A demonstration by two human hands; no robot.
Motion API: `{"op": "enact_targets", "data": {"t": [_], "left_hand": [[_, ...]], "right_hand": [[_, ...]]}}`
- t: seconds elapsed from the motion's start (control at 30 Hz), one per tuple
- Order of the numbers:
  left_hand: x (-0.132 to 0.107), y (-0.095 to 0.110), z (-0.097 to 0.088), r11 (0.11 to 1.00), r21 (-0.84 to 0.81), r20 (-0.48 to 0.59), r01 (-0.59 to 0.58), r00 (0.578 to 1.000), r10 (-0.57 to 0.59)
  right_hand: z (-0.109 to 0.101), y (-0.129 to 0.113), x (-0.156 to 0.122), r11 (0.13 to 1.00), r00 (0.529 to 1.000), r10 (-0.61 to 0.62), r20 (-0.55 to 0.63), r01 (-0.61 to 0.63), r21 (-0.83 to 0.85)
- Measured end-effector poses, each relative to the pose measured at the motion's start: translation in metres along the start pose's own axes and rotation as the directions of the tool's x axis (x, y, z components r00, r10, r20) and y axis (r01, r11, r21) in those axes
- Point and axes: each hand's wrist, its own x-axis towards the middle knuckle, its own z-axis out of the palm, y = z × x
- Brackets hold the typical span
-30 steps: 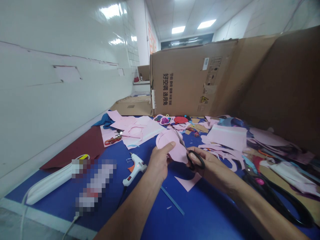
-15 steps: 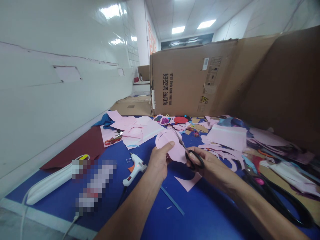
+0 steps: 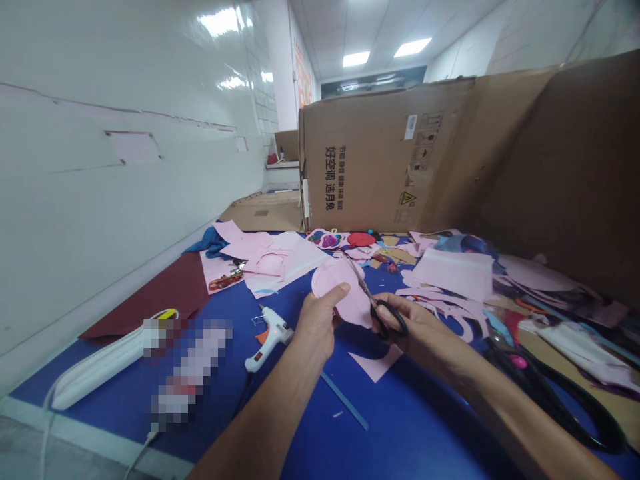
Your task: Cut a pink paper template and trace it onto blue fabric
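My left hand (image 3: 316,323) pinches a rounded pink sheet piece (image 3: 340,291) and holds it above the blue table covering (image 3: 400,427), thumb on top. My right hand (image 3: 417,327) is wrapped through the black handles of a pair of scissors (image 3: 380,308). The scissor blades run up into the pink piece from its right side. A small pink offcut (image 3: 376,363) lies on the blue surface just under my hands.
A white glue gun (image 3: 266,339) lies left of my left hand. Pink sheets and scraps (image 3: 457,273) litter the far table. Large black scissors (image 3: 555,400) lie at the right. A tall cardboard box (image 3: 390,160) walls the back. A dark red sheet (image 3: 160,293) sits left.
Almost nothing differs; the pink piece and the scissors have shifted very slightly in my hands, and both hands stay in place.
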Motion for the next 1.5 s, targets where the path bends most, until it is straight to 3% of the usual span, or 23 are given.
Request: {"op": "enact_targets", "data": {"t": [0.6, 0.87, 1.1, 1.4, 1.5], "left_hand": [[0.0, 0.004, 0.003, 0.997, -0.071, 0.008, -0.018, 1.0, 0.019], [0.0, 0.001, 0.0, 0.999, -0.038, 0.037, -0.016, 0.999, 0.017], [0.0, 0.002, 0.0, 0.999, -0.037, 0.039, -0.017, 0.999, 0.018], [-0.001, 0.007, 0.005, 0.992, -0.122, -0.014, -0.037, 0.999, 0.035], [-0.002, 0.006, 0.005, 0.993, -0.11, 0.026, -0.038, 0.999, 0.041]], "right_hand": [[0.001, 0.0, 0.0, 1.0, 1.0, -0.003, 0.0, 0.003, -0.018], [-0.002, 0.004, 0.0, 0.998, 1.0, 0.015, 0.018, -0.016, 0.061], [-0.001, 0.004, 0.002, 1.0, 1.0, -0.002, 0.01, 0.002, 0.031], [-0.004, 0.007, 0.003, 1.0, 1.0, 0.002, 0.016, -0.002, 0.026], [-0.001, 0.003, 0.0, 0.999, 1.0, 0.017, 0.008, -0.017, 0.027]]}}
